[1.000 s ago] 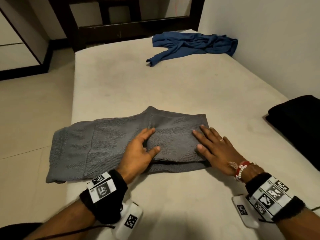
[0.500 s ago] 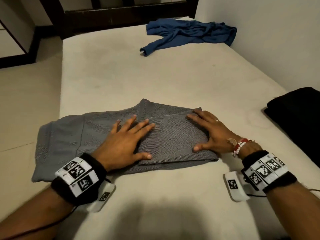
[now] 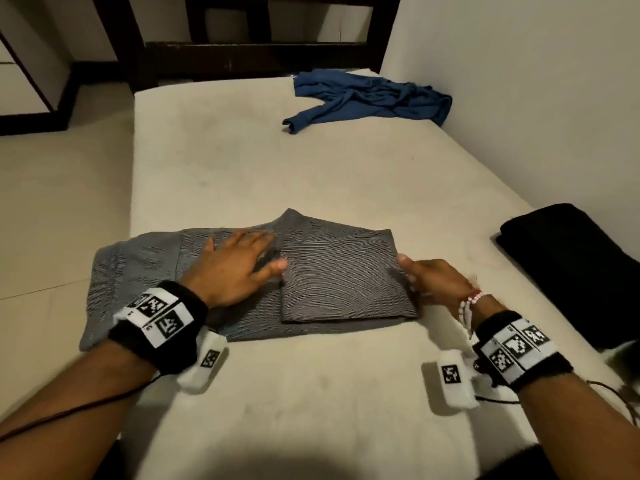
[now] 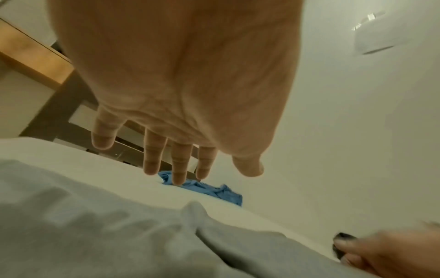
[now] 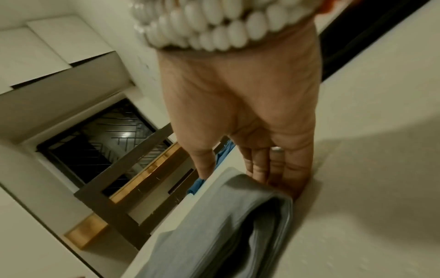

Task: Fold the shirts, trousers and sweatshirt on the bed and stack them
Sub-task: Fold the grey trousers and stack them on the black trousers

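Observation:
Grey trousers [image 3: 339, 271] lie across the near part of the bed, with the right end folded over onto the middle. My left hand [image 3: 239, 265] is spread flat over the middle section, left of the fold. In the left wrist view its straight fingers [image 4: 154, 156] stand just clear of the cloth [image 4: 95, 235]. My right hand [image 3: 426, 282] is at the right edge of the folded part. There its straight fingers [image 5: 273, 169] slide against the grey fold [image 5: 214, 235] at the mattress, thumb above the cloth. A crumpled blue shirt [image 3: 367, 98] lies at the far end.
A folded black garment [image 3: 571, 271] sits at the bed's right side by the wall [image 3: 519, 98]. A dark wooden bed frame [image 3: 259, 53] closes the far end. The bed's left edge [image 3: 133, 202] drops to the tiled floor.
My right hand has slid off the top of the fold to its right edge. My left hand has shifted left and lifted slightly, fingers still spread.

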